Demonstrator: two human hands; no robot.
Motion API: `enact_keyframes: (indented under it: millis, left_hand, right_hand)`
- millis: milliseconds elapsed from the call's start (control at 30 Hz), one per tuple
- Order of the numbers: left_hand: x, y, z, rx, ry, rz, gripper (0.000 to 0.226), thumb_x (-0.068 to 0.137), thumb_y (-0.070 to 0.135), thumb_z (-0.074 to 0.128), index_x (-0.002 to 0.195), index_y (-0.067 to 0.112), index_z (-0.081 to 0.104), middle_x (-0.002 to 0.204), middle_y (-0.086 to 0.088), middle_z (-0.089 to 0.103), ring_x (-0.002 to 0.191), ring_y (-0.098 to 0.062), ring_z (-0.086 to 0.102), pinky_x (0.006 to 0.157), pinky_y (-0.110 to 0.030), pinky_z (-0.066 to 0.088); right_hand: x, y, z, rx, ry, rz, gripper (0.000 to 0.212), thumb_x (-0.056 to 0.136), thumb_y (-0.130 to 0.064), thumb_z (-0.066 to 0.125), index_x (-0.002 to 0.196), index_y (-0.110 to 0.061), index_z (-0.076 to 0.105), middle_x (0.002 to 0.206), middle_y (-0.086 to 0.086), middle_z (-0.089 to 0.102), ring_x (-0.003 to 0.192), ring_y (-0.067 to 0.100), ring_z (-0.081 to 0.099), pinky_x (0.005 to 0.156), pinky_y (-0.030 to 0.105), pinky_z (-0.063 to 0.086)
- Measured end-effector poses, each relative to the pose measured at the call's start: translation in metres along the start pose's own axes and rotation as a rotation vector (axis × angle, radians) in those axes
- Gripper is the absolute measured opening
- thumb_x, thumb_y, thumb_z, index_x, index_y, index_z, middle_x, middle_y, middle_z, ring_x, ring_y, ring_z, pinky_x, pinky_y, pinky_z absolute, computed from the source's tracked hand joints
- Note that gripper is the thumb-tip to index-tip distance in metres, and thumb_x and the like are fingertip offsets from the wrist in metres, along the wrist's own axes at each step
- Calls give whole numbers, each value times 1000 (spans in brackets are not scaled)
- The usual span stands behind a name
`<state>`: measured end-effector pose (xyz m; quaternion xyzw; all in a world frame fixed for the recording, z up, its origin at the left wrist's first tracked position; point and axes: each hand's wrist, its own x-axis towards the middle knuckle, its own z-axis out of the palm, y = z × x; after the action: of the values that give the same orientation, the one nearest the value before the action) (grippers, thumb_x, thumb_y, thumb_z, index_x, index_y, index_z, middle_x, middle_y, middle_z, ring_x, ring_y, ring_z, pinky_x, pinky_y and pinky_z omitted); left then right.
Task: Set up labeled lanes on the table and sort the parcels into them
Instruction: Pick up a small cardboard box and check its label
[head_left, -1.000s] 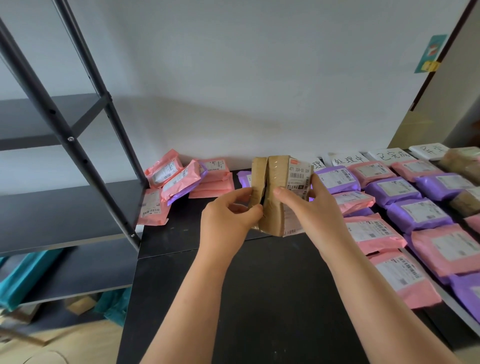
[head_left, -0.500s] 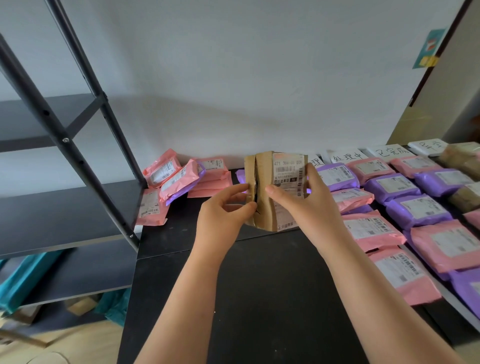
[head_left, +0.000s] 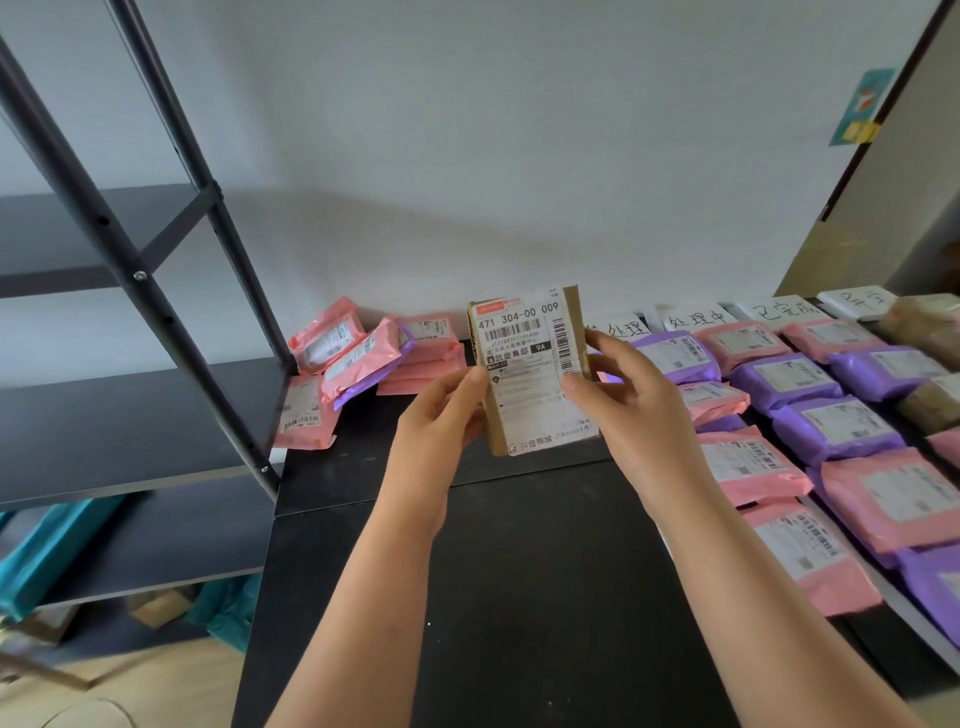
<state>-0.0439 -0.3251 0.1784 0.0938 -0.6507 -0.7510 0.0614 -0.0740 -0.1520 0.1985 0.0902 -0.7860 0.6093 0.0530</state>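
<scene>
Pinching parcel (head_left: 524, 379) edges, left hand (head_left: 436, 421) and right hand (head_left: 631, 410) hover above table (head_left: 519, 571).

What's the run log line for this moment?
phase: inspect | left hand: grips parcel | right hand: grips parcel | parcel: upright, label facing camera

Brown parcel (head_left: 497, 431) bearing a white label (head_left: 519, 343) with black barcodes. Pink mailers (head_left: 748, 462) and purple mailers (head_left: 831, 426) on a black table (head_left: 519, 597); white lane cards (head_left: 696, 318) carry black handwriting.
</scene>
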Motion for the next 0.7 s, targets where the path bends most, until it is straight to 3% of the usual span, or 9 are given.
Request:
enact_keyframes:
  millis: [67,167,300,500,700]
  left_hand:
    - [0,0,-2,-4,-25,-5,49,82,49,66,122,21,64,111,3,74,104,-17,70,99,-45,52]
    - [1,-3,-4,-43,-11,-24,33,93,35,61,122,19,65,114,2,73,107,-18,69,101,-48,51]
    - [3,-8,-4,-50,4,-57,28,101,31,52,120,20,68,115,2,73,111,-18,67,107,-46,45]
    - [6,-14,-11,-30,-14,-79,25,103,25,48,113,21,71,115,2,73,118,-27,62,110,-50,41]
    - [3,-17,-10,-22,-31,-68,26,103,21,46,119,17,68,116,0,72,109,-23,64,91,-38,47]
  right_hand:
    - [-2,0,1,25,16,-9,30,92,-22,68,116,-38,61,104,-24,69,93,-9,64,70,12,53]
    - [-7,-2,2,80,2,-22,25,91,-20,69,114,-32,67,107,-17,71,95,-6,65,74,10,52]
    - [-12,-2,4,-18,-26,-57,33,89,-20,71,114,-40,63,108,-20,68,99,-15,59,76,1,43]
    - [-18,2,4,-38,-34,-104,37,87,-13,73,115,-36,66,109,-22,66,104,-19,54,82,-4,36]
    - [-18,7,3,-53,-35,-144,36,87,-11,72,116,-32,69,116,-21,65,111,-12,55,87,1,39]
